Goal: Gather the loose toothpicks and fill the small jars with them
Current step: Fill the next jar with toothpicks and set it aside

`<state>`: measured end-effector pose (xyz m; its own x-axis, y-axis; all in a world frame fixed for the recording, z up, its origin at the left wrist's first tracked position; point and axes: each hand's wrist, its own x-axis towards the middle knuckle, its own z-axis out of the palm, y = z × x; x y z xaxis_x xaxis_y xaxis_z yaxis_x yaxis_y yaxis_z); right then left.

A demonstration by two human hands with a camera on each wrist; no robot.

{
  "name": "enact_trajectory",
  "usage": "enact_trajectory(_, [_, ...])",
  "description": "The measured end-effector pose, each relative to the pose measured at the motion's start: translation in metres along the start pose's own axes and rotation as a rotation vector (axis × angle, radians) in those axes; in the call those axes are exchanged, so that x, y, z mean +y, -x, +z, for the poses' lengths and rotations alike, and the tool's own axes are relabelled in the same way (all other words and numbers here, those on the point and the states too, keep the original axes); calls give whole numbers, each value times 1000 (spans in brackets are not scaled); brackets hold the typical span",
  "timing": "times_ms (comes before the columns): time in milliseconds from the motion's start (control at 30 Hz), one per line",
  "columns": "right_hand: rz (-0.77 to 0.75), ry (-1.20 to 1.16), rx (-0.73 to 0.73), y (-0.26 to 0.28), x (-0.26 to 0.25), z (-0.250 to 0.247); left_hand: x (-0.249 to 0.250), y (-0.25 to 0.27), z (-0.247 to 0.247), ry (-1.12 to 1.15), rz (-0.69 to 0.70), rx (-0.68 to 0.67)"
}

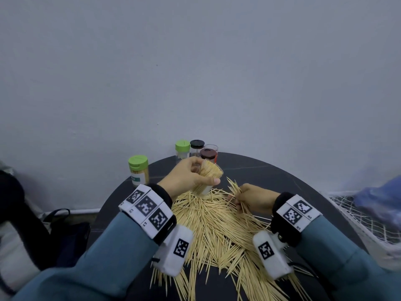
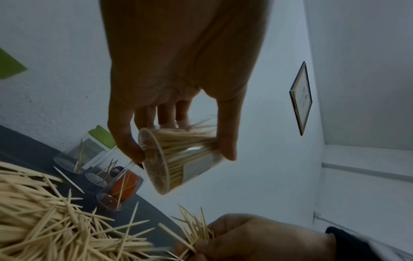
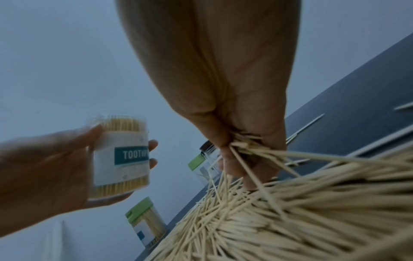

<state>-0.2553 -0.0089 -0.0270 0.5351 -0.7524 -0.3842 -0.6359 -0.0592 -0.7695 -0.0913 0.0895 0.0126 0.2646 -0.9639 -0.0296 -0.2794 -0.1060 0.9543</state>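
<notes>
Label "TOOTH…" readable on full jar (image 3: 120, 159) in left hand (image 1: 184, 177) grip; right hand (image 1: 252, 197) grip pinches toothpick bunch (image 3: 243, 146).

We see the left hand (image 2: 178, 70) holding a clear jar (image 2: 178, 159) packed with toothpicks, tilted, gripped between thumb and fingers (image 2: 127, 139) above the dark worktop (image 2: 29, 146). Below, the right hand (image 2: 257, 238) pinches a small toothpick bundle (image 2: 194, 227). A loose toothpick pile (image 2: 44, 220) lies beside three nearly empty jars (image 2: 102, 167).
</notes>
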Motion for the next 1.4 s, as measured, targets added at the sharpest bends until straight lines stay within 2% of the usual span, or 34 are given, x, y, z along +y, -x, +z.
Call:
enact_trajectory(233, [-30, -133, -43, 10, 1, -3, 1, 6, -1, -7, -2, -25])
enact_trajectory(400, [-74, -222, 1, 15, -3, 0, 2, 10, 2, -18, -1, -39])
enact_trajectory(633, [-110, -79, 88, 12, -3, 0, 0, 9, 6, -45, -5, -48])
enact_trajectory(900, [-198, -76, 152, 5, -10, -4, -6, -1, 7, -63, -13, -52])
enact_trajectory(967, [-247, -185, 164, 1, -12, -3, -6, -2, 8, -70, -12, -58])
enact_trajectory(1067, [-344, -551, 160, -1, -22, 1, -8, -4, 10, -62, -13, -75])
enact_trajectory(1133, [-418, -682, 206, 0, -30, 0, -9, -5, 12, -55, -11, -76])
enact_trajectory(1267, [-613, -763, 306, 5, -49, -1, -9, -6, 15, -23, -5, -84])
enact_trajectory(1400, [-703, -729, 336, 9, -55, 11, -10, -6, 15, 19, 15, -89])
